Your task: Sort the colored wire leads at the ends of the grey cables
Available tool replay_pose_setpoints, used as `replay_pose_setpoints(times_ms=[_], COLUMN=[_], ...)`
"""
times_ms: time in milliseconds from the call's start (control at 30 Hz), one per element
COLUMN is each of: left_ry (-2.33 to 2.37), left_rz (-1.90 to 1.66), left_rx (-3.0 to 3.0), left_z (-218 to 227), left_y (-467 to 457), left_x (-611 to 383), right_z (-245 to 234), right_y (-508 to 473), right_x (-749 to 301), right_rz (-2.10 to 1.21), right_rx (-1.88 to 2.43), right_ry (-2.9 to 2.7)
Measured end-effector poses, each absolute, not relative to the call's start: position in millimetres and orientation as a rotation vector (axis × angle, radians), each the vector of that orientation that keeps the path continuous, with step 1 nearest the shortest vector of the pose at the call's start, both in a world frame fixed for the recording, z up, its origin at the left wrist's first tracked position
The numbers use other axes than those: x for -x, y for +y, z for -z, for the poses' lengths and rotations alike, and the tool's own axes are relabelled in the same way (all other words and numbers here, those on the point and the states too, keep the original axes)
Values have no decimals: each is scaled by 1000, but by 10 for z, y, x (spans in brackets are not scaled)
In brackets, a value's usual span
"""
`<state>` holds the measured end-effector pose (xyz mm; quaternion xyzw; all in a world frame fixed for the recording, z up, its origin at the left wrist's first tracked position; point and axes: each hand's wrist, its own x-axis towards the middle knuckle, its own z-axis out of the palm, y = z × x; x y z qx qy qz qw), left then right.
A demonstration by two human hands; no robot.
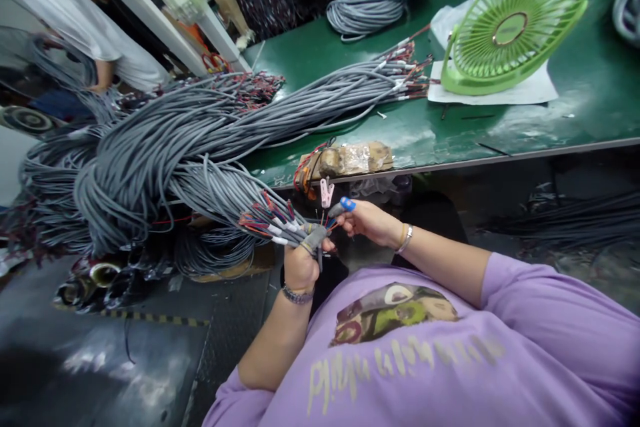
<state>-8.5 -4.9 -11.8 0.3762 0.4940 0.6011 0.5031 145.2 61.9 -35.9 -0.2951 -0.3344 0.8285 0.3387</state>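
Note:
My left hand (306,257), with grey covering on its thumb, is closed around the end of a grey cable whose thin coloured wires (330,224) fan out above it. Closed at the fingertips, my right hand (367,221) pinches at these wires; it wears grey and blue finger coverings. Just left of my left hand lie the stripped ends of a cable bundle (273,219), with red, orange and blue wires and white labels. A pink clip (327,193) stands right above the wires, at the bench edge. The cable's lower part is mostly hidden by my left hand.
Long grey cables (165,140) are heaped over the left of the green bench (430,147). A taped wooden block (355,159) sits at its front edge. Farther back are a coiled cable (380,0) and a green fan (510,27). Another person (90,20) handles cables at upper left.

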Motion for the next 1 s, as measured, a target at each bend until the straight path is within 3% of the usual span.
replay_pose_setpoints(times_ms=[100,367,1000], left_ry=[1251,1328,1271], left_rz=[-1424,-1417,-1573], left_rx=[-949,-1110,-900], left_z=[175,218,198], left_y=[-57,-108,-102], left_x=[80,36,22], right_z=[240,191,335], right_y=[546,449,539], right_x=[-1432,-1329,-1373], right_rz=[-2249,-1996,-2089], right_rx=[679,881,862], right_ry=[-977,-1054,-662])
